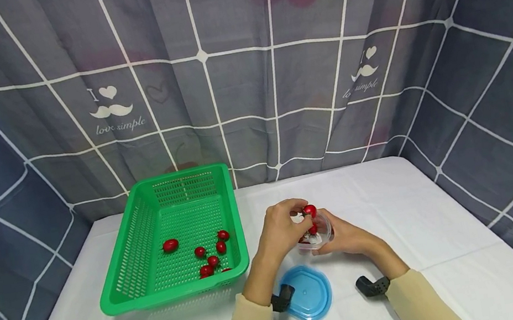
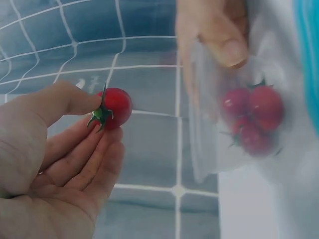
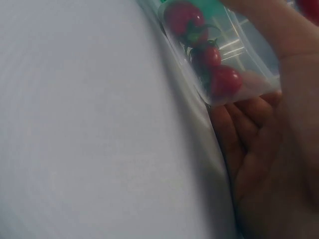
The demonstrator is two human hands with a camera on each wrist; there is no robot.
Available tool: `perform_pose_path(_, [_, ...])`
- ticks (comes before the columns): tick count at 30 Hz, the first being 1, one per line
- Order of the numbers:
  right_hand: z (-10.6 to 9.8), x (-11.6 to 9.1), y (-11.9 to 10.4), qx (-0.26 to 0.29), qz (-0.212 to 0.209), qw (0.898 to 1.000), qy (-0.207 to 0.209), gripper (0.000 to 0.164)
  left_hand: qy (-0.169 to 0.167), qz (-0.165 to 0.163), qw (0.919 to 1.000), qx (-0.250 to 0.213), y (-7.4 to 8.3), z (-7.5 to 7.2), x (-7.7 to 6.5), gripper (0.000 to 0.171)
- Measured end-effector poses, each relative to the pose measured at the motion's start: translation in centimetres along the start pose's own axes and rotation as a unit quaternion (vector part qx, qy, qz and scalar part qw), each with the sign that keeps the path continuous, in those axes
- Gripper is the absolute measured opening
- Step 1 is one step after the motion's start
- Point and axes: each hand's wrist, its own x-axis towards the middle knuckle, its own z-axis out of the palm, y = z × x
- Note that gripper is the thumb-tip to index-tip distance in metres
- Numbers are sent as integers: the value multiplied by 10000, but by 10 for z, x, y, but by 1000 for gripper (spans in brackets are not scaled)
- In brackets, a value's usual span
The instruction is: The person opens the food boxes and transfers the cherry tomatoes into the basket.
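Note:
Between thumb and fingers, my left hand (image 1: 281, 227) pinches a cherry tomato (image 2: 117, 107) with a green stem, held just above the mouth of a small clear plastic container (image 1: 326, 227). My right hand (image 1: 349, 235) grips that container from its right side, tilted, thumb at the rim and fingers beneath it. Several red cherry tomatoes (image 3: 225, 80) lie inside, seen through the clear wall in both wrist views. Below the hands, a blue lid (image 1: 309, 292) lies on the white tablecloth, partly covered by the left wrist's camera.
A green perforated basket (image 1: 121, 259) stands to the left, holding several cherry tomatoes (image 1: 170, 245), most toward its near right corner. White cloth (image 1: 451, 241) covers the table. Grey-blue curtains (image 1: 244, 83) with white grid lines hang at the back and both sides.

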Motion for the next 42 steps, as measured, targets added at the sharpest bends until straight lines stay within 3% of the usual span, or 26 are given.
perform_pose_path(10, [1,1,-1,147,-163,9997,-118,84,620,368,9973,129,10,-27,2,24])
perform_pose_path(18, [1,2,-1,140,-119,9998,-111,85,891,381,9951,189,11,-43,1,25])
perform_pose_path(25, [2,1,0,134,-170,9997,-117,83,1050,308,9938,193,12,-67,-4,25])
perform_pose_path(30, [2,1,-1,133,-172,9997,-135,82,1057,85,9941,226,11,-82,-8,27])
perform_pose_path(34, [2,2,-3,153,-195,9996,-149,82,1043,-21,9944,143,9,-90,-11,18])
perform_pose_path(42, [1,2,-4,122,-110,9998,-115,84,707,-186,9972,132,5,-78,-6,13])
